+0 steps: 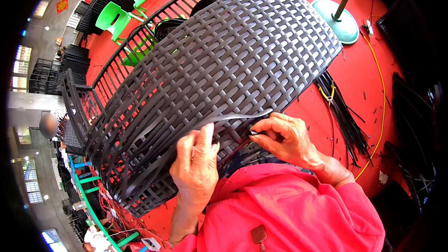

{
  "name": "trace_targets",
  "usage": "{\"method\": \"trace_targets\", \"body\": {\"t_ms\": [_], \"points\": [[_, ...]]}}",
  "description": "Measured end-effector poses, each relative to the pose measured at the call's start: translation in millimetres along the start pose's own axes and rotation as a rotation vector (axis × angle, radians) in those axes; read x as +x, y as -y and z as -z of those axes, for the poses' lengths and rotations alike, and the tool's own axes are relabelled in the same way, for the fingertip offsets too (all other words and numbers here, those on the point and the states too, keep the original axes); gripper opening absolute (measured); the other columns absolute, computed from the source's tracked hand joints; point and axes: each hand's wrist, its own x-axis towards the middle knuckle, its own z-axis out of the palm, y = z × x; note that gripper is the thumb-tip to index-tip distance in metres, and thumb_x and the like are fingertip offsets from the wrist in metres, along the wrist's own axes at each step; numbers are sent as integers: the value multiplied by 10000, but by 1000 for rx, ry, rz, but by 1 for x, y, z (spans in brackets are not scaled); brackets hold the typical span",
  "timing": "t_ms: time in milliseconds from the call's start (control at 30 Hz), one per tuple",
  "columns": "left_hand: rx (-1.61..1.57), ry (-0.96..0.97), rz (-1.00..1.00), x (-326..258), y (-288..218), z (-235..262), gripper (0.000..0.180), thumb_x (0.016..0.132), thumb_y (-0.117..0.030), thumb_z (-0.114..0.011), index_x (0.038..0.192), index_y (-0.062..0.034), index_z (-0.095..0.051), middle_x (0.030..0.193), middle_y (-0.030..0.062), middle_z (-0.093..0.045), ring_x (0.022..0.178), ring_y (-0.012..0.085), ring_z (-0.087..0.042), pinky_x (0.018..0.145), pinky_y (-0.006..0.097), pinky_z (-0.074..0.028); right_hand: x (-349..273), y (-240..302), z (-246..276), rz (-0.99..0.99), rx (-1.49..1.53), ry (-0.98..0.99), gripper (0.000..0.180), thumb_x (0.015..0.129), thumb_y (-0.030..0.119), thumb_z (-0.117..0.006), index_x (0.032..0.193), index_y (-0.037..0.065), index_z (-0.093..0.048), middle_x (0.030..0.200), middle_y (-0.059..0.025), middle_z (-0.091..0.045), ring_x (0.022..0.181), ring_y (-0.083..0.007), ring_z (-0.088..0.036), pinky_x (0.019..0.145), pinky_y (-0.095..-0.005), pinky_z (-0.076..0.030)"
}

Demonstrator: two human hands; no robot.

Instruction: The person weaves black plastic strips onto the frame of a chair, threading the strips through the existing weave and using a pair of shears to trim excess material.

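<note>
A red floor (359, 79) fills the right and upper part of the frame, with green plastic chairs (122, 16) at the upper left, a teal round stand base (337, 21) at the upper right, a yellow cable (381, 88) trailing down the right side, and a bundle of loose black strips (343, 112) lying on the floor right of centre.

Across the middle of the frame we have a large woven black panel (233, 60), curved, with its unfinished edge toward the lower left, where the uprights stand bare. One free weaving strip (233, 117) runs along the lower edge of the weave, from the centre toward the right.

Our left hand (196, 163), at lower centre, lies flat against the panel's edge, fingers (205, 135) pressed together and pointing up, touching the strip from beneath. Our right hand (284, 137), just beside it on the right, pinches a short dark end (252, 133) between thumb and forefinger, the other fingers curled.

To do this pass well, we judge that the left hand should keep the strip flat against the row above, without a twist, while the right draws the end through evenly. We would pull along the line of the weave and not outward, so the rows stay tight and level. A kinked strip or a skipped upright looks like the main risk.
</note>
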Motion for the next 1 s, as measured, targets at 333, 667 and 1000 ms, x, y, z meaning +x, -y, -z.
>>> {"method": "trace_targets", "body": {"t_ms": [333,667,1000], "points": [[-92,166,-143,4,20,1,266,648,-83,-813,897,-69,-720,893,69,-572,790,228,-597,629,330,-495,8,0,9,-57,101,196,158,811,117,-741,924,37,-666,668,-44,-572,559,-130,-537,515,-285,-421],[-34,244,-283,25,2,-14,264,671,7,-771,924,-28,-704,893,61,-589,756,233,-567,581,335,-462,-8,-3,3,-77,147,174,360,781,82,-758,1124,74,-651,569,-10,-437,500,-102,-446,482,-288,-384],[-59,255,-430,37,8,-23,271,659,67,-710,894,-35,-623,866,82,-594,723,268,-597,582,359,-487,-10,-8,-11,37,41,3,221,804,82,-699,1013,36,-642,816,-117,-652,679,-262,-668,561,-330,-535]]}}
